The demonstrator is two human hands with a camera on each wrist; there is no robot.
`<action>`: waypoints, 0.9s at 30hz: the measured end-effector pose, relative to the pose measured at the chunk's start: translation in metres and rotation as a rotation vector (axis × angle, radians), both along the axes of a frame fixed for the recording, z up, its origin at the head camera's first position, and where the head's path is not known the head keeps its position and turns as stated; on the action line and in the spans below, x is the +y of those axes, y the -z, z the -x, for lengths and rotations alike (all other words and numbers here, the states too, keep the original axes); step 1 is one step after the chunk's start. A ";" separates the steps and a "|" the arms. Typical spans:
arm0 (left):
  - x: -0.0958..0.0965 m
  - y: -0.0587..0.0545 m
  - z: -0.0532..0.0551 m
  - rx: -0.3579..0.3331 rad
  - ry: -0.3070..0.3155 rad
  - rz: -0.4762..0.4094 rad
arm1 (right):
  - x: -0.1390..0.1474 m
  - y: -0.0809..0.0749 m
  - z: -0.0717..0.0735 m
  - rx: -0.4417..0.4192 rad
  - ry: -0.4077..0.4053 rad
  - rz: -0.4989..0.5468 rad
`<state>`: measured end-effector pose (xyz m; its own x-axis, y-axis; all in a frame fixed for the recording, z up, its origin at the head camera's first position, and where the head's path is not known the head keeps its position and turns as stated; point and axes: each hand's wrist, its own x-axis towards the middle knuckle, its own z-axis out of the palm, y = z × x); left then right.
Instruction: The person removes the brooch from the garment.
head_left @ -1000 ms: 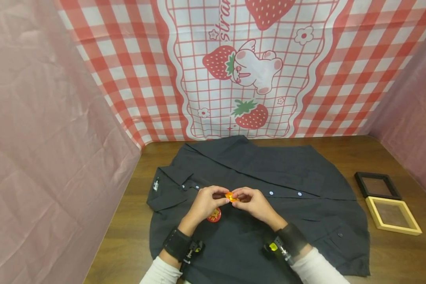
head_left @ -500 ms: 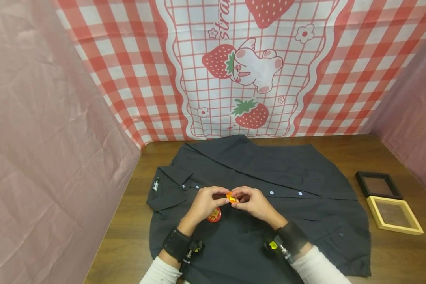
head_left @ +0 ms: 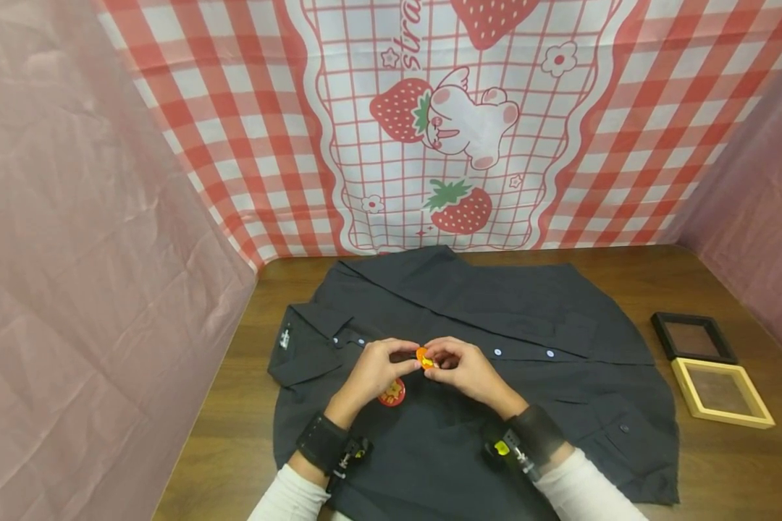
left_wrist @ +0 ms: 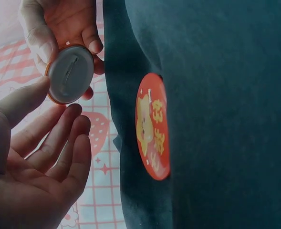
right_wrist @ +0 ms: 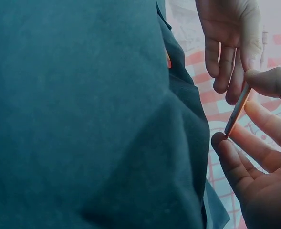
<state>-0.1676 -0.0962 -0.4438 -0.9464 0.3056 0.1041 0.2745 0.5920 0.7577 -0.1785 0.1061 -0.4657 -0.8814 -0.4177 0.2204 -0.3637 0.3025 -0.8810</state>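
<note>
Before you hangs a red-and-white checked cloth (head_left: 300, 166); sideways lettering (head_left: 413, 36) on it reads "stra" before the picture's top edge cuts it off. On the brown table (head_left: 215, 420) lies a dark shirt (head_left: 450, 441), spread with its collar to your left.

Your white-sleeved forearms reach in over it and angle inward, so your hands almost meet. Your right hand (head_left: 471, 375) holds the orange badge by its rim, thumb at one side and fingertips opposite. Your left hand (head_left: 378, 370) pinches lightly at the other side of that rim, its remaining fingers loosely bent.

To your right, a black frame (head_left: 704, 358) touches a pale yellow frame (head_left: 733, 418).

A red badge (left_wrist: 152, 126) rests face up on the shirt, just beside your left hand, with yellow Chinese characters, one reading 好.

The orange badge (left_wrist: 69, 74) is between your hands above the shirt: round, yellow-marked front, plain greyish back with a pin (left_wrist: 71, 69). The collar label (head_left: 285, 337) is too small to read.
</note>
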 end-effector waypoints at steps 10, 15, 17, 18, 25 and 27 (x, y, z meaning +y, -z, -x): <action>0.000 -0.002 -0.001 0.038 0.019 0.027 | 0.001 -0.002 0.000 0.014 0.003 -0.030; -0.001 -0.004 0.000 0.053 0.027 0.042 | 0.000 -0.004 0.000 0.041 -0.003 -0.040; -0.001 -0.004 -0.001 0.049 0.028 0.046 | -0.001 -0.005 -0.001 0.042 -0.006 -0.037; -0.001 -0.004 -0.001 0.045 0.029 0.048 | -0.001 -0.005 -0.001 0.042 -0.008 -0.034; -0.002 -0.006 -0.002 0.035 0.032 0.053 | -0.002 -0.008 -0.002 0.067 -0.006 -0.037; -0.003 -0.006 -0.003 0.041 0.040 0.054 | -0.002 -0.008 -0.002 0.070 -0.008 -0.043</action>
<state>-0.1648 -0.0989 -0.4375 -0.9288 0.3490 0.1248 0.3287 0.6200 0.7124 -0.1766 0.1041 -0.4579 -0.8611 -0.4347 0.2636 -0.4267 0.3360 -0.8397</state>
